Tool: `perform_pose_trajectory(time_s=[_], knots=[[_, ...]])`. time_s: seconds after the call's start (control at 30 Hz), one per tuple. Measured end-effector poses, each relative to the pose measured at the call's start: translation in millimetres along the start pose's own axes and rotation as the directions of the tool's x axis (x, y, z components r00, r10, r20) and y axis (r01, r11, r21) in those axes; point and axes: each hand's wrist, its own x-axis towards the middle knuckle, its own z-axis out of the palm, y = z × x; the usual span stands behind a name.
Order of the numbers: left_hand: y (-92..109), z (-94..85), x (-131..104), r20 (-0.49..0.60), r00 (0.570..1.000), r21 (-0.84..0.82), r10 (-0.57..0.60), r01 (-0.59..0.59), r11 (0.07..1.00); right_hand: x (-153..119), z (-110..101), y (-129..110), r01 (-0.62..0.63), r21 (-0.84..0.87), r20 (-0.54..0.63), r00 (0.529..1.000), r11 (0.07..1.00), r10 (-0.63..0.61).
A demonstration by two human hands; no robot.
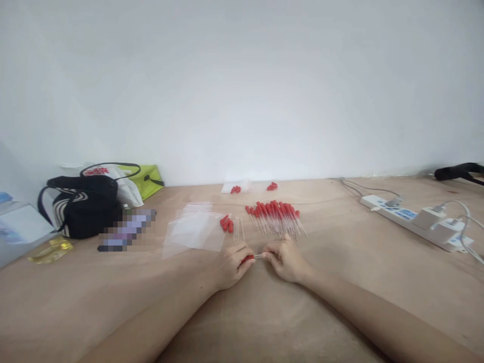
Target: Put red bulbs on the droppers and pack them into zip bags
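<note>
My left hand (pixel 235 264) is closed on a red rubber bulb (pixel 247 259). From the bulb's end a thin glass dropper tube (pixel 258 256) runs across to my right hand (pixel 285 259), whose fingers pinch it. How deep the tube sits in the bulb I cannot tell. Just beyond my hands, several droppers with red bulbs (pixel 278 210) lie side by side, tips toward me. Left of them are a few bare glass tubes (pixel 239 229) and a small heap of loose red bulbs (pixel 227 223).
Clear plastic bags (pixel 194 229) lie left of the loose bulbs. More red bulbs (pixel 272 186) rest near the wall. A white power strip (pixel 419 222) with plugs and cables stands at right. A black bag (pixel 85 206), a lime-green bag (pixel 149 182) and a yellow wrapper (pixel 53 250) are at left.
</note>
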Motion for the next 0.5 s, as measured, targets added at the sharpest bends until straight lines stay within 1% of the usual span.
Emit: perform_pose_trajectory(time_s=[0.07, 0.17, 0.27, 0.33, 0.4, 0.43, 0.5], knots=[[-3, -1.0, 1, 0.013, 1.0, 0.02, 0.015, -0.015, 1.0, 1, 0, -2, -0.02, 0.013, 0.004, 1.0, 1.0, 0.02], [-8, -9.3, 6, 0.054, 0.998, 0.104, 0.035, -0.04, 0.994, 3, -6, -8, -0.038, 0.03, 0.021, 0.999, 0.999, 0.037], [-15, -20.1, 9, 0.043, 0.997, 0.164, 0.059, -0.066, 0.984, 6, -15, -15, -0.008, 0.015, 0.05, 0.999, 1.0, 0.007], [-19, -23.6, 9, -0.03, 0.999, 0.145, 0.042, -0.037, 0.989, 10, -19, -15, -0.002, 0.017, 0.067, 0.998, 1.0, 0.001], [-25, -22.8, 7, -0.161, 0.986, 0.132, -0.046, 0.068, 0.989, 17, -18, -9, -0.067, 0.056, 0.072, 0.995, 0.996, 0.063], [-28, -21.2, 6, -0.241, 0.964, 0.139, -0.111, 0.148, 0.979, 22, -17, -4, -0.123, 0.081, 0.063, 0.991, 0.989, 0.118], [-35, -16.6, 4, -0.374, 0.895, 0.164, -0.244, 0.323, 0.932, 36, -13, 6, -0.251, 0.105, 0.002, 0.968, 0.962, 0.252]])
